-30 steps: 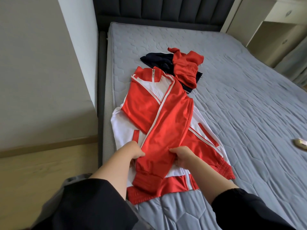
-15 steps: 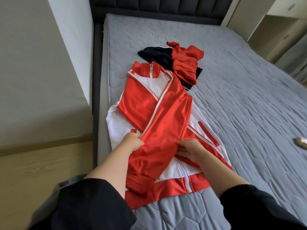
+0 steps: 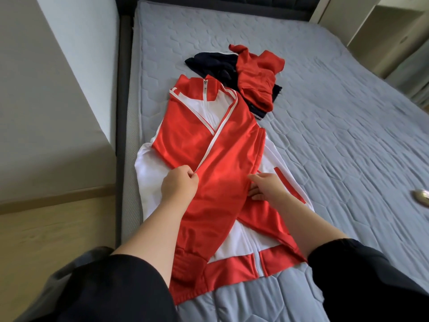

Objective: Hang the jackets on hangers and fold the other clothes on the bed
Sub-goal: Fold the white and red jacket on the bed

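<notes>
Red and white jacket (image 3: 209,145) lies flat at the bed's (image 3: 348,135) 7 o'clock edge, sleeves crossed. Left hand (image 3: 178,187) pinches a sleeve; right hand (image 3: 267,188) presses open-fingered. Folding stage, I'd guess; next comes doubling it. Other clothes (image 3: 246,73) wait at 12 o'clock.

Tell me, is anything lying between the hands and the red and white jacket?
Nothing visible. The left hand pinches the folded sleeve's edge, and the right hand rests flat on the red and white jacket. The other clothes lie farther up the bed.
</notes>
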Demonstrator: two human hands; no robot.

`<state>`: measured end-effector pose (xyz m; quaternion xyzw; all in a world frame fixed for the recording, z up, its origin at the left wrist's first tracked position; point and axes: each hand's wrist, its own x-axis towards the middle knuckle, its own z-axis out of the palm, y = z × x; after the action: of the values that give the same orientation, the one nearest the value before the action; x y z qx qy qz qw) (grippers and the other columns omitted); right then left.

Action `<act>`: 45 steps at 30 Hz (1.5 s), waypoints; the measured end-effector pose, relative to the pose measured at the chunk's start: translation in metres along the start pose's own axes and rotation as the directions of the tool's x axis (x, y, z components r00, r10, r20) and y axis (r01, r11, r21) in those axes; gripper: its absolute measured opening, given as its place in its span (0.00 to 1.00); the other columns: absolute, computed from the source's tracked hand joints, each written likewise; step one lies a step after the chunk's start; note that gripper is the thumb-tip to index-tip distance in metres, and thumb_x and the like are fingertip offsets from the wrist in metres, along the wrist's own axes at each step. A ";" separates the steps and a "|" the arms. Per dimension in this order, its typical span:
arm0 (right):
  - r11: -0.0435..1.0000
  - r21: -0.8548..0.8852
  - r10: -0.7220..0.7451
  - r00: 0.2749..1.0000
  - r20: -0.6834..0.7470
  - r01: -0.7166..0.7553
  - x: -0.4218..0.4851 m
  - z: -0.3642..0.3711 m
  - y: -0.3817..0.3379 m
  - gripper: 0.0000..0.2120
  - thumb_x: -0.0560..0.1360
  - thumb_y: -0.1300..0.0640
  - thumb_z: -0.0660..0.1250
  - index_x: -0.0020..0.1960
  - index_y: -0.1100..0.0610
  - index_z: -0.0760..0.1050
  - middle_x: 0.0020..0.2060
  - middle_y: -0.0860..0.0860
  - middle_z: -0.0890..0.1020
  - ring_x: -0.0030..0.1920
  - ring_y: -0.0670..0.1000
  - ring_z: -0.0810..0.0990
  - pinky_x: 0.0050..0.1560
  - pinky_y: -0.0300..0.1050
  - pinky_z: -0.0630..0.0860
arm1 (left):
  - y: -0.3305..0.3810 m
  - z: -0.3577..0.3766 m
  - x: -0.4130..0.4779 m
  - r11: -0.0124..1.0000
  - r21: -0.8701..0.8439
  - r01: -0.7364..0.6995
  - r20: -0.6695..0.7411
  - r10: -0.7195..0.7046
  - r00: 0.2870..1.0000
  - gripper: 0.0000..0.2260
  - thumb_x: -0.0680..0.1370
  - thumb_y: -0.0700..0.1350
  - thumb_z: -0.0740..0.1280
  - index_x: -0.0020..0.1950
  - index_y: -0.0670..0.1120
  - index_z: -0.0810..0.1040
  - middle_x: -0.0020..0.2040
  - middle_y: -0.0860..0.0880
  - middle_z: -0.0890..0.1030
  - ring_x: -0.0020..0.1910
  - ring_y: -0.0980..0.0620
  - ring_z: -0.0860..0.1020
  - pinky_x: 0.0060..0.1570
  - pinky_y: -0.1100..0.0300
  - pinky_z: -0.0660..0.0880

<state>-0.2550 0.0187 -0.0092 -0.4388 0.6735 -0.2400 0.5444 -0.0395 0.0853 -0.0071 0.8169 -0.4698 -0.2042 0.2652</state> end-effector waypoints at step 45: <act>0.444 -0.868 -0.389 0.920 0.036 0.221 0.066 0.028 0.010 0.31 0.81 0.42 0.48 0.79 0.55 0.47 0.78 0.50 0.49 0.78 0.50 0.46 0.75 0.56 0.43 | -0.017 0.067 0.013 0.828 0.425 -0.365 0.261 0.274 0.926 0.29 0.81 0.61 0.49 0.78 0.55 0.44 0.79 0.52 0.42 0.78 0.51 0.42 0.74 0.48 0.42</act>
<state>-0.2332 -0.0278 -0.0598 -0.7420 0.6551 -0.0046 0.1425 -0.0615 0.0644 -0.0710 0.7426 -0.6583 -0.1143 0.0459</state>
